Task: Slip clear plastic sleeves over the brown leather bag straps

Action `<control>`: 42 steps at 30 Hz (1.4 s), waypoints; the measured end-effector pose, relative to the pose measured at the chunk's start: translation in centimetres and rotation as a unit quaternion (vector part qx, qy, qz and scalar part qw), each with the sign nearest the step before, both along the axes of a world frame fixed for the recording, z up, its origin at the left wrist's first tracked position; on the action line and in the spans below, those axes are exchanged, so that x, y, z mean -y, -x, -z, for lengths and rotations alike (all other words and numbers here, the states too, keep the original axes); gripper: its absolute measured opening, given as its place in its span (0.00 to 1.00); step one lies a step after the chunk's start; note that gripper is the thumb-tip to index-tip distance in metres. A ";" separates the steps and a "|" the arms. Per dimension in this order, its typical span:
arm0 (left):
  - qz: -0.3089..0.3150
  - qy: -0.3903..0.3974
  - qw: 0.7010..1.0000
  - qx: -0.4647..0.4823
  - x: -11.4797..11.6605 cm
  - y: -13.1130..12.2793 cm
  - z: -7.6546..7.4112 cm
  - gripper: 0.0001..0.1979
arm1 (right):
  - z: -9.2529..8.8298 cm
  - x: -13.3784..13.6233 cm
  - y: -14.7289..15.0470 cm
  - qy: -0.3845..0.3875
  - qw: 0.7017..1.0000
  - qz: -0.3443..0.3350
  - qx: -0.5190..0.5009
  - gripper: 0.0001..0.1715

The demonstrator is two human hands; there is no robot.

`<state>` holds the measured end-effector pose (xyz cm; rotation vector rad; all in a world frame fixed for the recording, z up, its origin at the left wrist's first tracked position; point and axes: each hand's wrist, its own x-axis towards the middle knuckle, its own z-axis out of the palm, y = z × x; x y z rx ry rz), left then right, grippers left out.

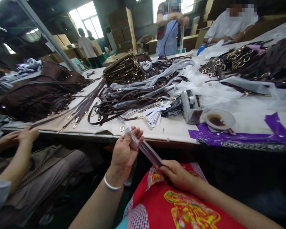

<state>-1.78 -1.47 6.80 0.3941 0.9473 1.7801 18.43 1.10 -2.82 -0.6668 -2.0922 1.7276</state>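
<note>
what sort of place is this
Most likely a factory workshop: heaps of dark straps lie on a long worktable with a tape dispenser, and cardboard boxes are stacked in the background.

Dressed in a red garment (154, 203) with a yellow-and-orange print (188, 210), patterned trim (139, 218) along the garment's edges, light-blue cloth (122, 222) just beside it, and a smooth silvery bangle (111, 187) left of it.

Left forearm (97, 203) slants steeply up from lower edge; left hand (126, 148) higher in view, palm side partly visible, thumb and fingers pinched. Right forearm (224, 200) angles in from lower right; right hand (173, 171) back uppermost, thumb over curled fingers. Hands near, not touching.
</note>
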 end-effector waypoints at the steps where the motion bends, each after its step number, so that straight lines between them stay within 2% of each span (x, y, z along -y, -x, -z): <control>1: -0.052 -0.003 0.998 -0.039 -0.4 0.5 0.3 0.13 | -0.3 0.4 0.0 0.036 0.999 -0.013 0.003 0.27; 4: -0.138 -0.014 0.973 -0.186 -0.8 1.2 2.1 0.15 | -1.2 1.1 -0.1 0.143 0.989 -0.032 -0.005 0.29; 7: -0.147 -0.013 0.911 -0.385 -0.1 1.2 4.2 0.15 | -1.8 1.3 -0.4 0.248 0.967 -0.036 -0.037 0.27; 10: -0.057 -0.034 0.839 -0.540 0.8 1.2 5.8 0.14 | -2.6 1.3 -0.7 0.317 0.943 -0.021 -0.094 0.24; 13: 0.075 -0.064 0.797 -0.596 1.6 1.0 7.2 0.14 | -4.0 0.7 -1.1 0.352 0.924 0.018 -0.146 0.22; 15: 0.143 -0.071 0.758 -0.633 2.2 0.9 8.0 0.17 | -5.1 -0.2 -1.5 0.358 0.918 0.056 -0.162 0.22; 17: 0.194 -0.058 0.710 -0.674 3.0 0.7 8.6 0.17 | -6.0 -1.5 -2.0 0.321 0.932 0.090 -0.139 0.23; 18: 0.212 -0.043 0.689 -0.692 3.4 0.6 8.8 0.15 | -6.3 -2.4 -2.2 0.276 0.949 0.106 -0.109 0.22; 19: 0.226 -0.028 0.672 -0.705 3.9 0.5 8.9 0.13 | -6.5 -3.3 -2.5 0.206 0.968 0.121 -0.074 0.21; 21: 0.260 -0.006 0.658 -0.707 5.0 0.1 8.5 0.10 | -6.3 -5.3 -2.7 0.005 0.989 0.145 -0.014 0.16; 23: 0.306 0.006 0.681 -0.666 6.0 -0.6 7.4 0.12 | -5.4 -7.0 -2.6 -0.190 0.973 0.132 0.013 0.12; 24: 0.330 0.015 0.709 -0.623 6.4 -1.0 6.6 0.13 | -4.8 -7.6 -2.4 -0.253 0.961 0.109 0.016 0.13; 25: 0.351 0.027 0.748 -0.563 6.7 -1.4 5.8 0.15 | -4.1 -7.9 -2.0 -0.282 0.956 0.078 0.019 0.15; 26: 0.364 0.039 0.792 -0.488 6.9 -1.8 5.0 0.17 | -3.4 -7.9 -1.6 -0.272 0.961 0.039 0.022 0.18; 27: 0.365 0.047 0.839 -0.400 6.9 -2.1 4.1 0.17 | -2.8 -7.5 -1.1 -0.228 0.973 0.003 0.027 0.20; 29: 0.330 0.042 0.920 -0.209 6.6 -2.5 2.6 0.17 | -1.9 -6.0 -0.1 -0.089 0.995 -0.042 0.029 0.26; 31: 0.251 0.018 0.966 -0.058 5.7 -2.4 1.1 0.16 | -1.6 -3.9 0.7 0.011 1.000 -0.009 0.000 0.29; 32: 0.213 0.009 0.977 -0.005 5.1 -2.2 0.4 0.14 | -1.6 -2.9 1.1 0.014 0.999 0.025 -0.026 0.28; 34: 0.153 0.003 0.986 0.060 3.9 -1.6 -0.9 0.12 | -1.8 -1.2 1.5 -0.061 0.993 0.070 -0.076 0.25; 36: 0.108 -0.005 0.990 0.086 2.6 -1.0 -1.9 0.10 | -2.0 -0.1 1.7 -0.145 0.984 0.065 -0.080 0.21; 38: 0.054 -0.025 0.996 0.070 1.4 -0.8 -2.2 0.10 | -2.2 0.6 1.8 -0.161 0.985 0.041 -0.049 0.19; 40: -0.010 -0.050 0.999 0.007 0.4 -0.8 -1.6 0.10 | -2.5 1.1 1.7 -0.087 0.995 -0.001 -0.037 0.24; 42: -0.080 -0.065 0.988 -0.113 -0.2 -0.9 -0.1 0.12 | -3.1 1.5 1.2 0.051 0.995 -0.062 -0.060 0.28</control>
